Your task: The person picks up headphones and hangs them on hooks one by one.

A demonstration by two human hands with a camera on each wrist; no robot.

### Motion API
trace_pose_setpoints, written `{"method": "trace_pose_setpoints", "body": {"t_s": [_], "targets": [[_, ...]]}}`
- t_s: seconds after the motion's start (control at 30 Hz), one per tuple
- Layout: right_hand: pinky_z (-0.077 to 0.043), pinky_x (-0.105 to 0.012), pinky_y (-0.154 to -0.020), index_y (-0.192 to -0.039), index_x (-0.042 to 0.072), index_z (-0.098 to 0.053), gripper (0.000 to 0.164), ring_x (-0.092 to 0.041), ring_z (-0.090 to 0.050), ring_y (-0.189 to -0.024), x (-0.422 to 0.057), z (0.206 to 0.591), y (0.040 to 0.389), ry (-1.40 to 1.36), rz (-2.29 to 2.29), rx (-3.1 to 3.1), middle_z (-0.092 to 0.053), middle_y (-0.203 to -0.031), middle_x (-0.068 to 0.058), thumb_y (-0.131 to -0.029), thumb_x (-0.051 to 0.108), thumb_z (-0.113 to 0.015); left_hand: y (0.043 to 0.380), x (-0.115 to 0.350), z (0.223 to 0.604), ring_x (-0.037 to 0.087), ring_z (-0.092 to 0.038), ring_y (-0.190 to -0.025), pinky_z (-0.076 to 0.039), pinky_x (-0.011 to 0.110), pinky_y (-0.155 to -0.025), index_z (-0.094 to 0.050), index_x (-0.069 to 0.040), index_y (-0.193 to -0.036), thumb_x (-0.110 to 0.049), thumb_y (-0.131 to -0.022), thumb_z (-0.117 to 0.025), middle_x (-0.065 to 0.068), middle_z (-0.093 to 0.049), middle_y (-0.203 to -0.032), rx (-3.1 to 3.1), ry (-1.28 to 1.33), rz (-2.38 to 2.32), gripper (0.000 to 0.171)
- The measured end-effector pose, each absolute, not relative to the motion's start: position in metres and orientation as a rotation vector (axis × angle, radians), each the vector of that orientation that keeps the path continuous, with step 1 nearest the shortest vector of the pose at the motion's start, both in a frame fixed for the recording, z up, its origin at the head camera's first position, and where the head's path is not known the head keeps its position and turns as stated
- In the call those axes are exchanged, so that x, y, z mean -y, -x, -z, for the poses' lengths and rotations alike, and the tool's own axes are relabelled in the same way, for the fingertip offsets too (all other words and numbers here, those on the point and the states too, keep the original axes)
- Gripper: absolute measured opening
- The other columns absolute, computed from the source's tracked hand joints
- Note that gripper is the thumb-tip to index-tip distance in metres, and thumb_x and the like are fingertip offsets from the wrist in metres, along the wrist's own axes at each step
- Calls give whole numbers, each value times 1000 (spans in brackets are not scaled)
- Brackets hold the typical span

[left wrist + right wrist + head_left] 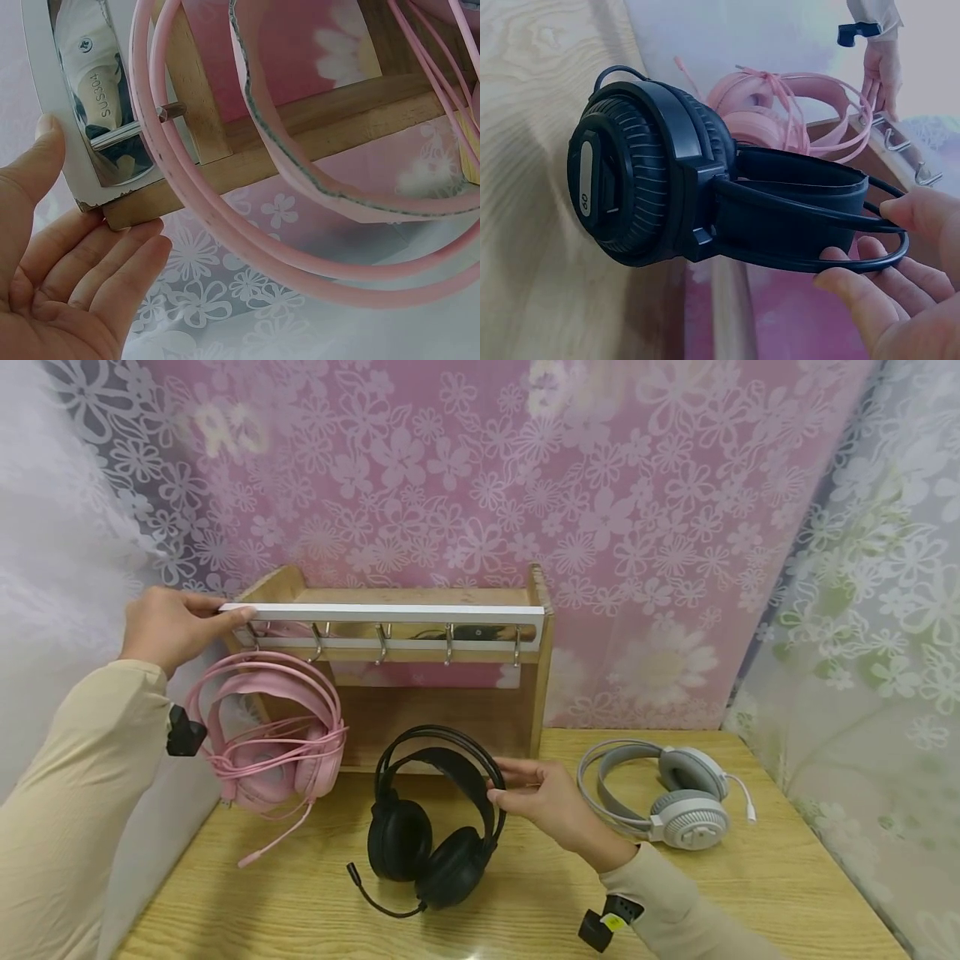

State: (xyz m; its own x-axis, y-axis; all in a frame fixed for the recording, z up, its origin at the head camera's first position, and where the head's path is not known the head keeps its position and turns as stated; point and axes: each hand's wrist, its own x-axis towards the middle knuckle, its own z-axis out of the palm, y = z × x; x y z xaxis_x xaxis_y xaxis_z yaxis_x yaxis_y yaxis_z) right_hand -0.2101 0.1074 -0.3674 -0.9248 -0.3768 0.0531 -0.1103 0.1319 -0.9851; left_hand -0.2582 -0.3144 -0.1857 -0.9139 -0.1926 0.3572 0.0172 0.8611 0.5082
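Observation:
In the head view, pink headphones with a cable wound round them hang from the leftmost hook of a hook rail on a wooden shelf. My left hand grips the rail's left end, thumb on its front face, fingers behind and below, as the left wrist view shows. Black headphones with a boom microphone are in my right hand. Its thumb and fingers pinch the thin outer bands of the headband, earcups hanging low in front of the shelf.
White and grey headphones lie on the wood-grain table at the right. Several metal hooks line the rail, bare to the right of the pink pair. Behind the wooden shelf hangs a pink flowered curtain.

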Motion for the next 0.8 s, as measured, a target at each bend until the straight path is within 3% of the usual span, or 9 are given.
{"method": "trace_pose_setpoints", "body": {"t_s": [0.2, 0.5, 0.8], "targets": [[-54, -36, -84, -134, 8, -57, 51, -27, -66, -105, -104, 354, 213, 528, 1848, -2216, -63, -125, -16, -86, 17, -73, 258, 313, 185, 43, -52, -106, -41, 36, -62, -60, 4, -127, -64, -82, -60, 29, -60, -120, 2634, -125, 727, 81], [-54, -35, -83, -132, 9, -59, 50, -24, -68, -98, -98, 337, 218, 560, 1816, -2273, -67, -118, -15, -85, 20, -74, 260, 313, 185, 42, -52, -104, -40, 36, -61, -60, 3, -127, -65, -82, -60, 28, -60, -120, 2634, -133, 724, 81], [-54, -39, -84, -131, 7, -60, 48, -23, -70, -96, -90, 318, 224, 607, 1858, -2192, -68, -114, -17, -85, 13, -73, 259, 314, 186, 41, -52, -104, -38, 35, -60, -61, 1, -127, -64, -83, -59, 27, -60, -120, 2647, -122, 709, 79]]}}
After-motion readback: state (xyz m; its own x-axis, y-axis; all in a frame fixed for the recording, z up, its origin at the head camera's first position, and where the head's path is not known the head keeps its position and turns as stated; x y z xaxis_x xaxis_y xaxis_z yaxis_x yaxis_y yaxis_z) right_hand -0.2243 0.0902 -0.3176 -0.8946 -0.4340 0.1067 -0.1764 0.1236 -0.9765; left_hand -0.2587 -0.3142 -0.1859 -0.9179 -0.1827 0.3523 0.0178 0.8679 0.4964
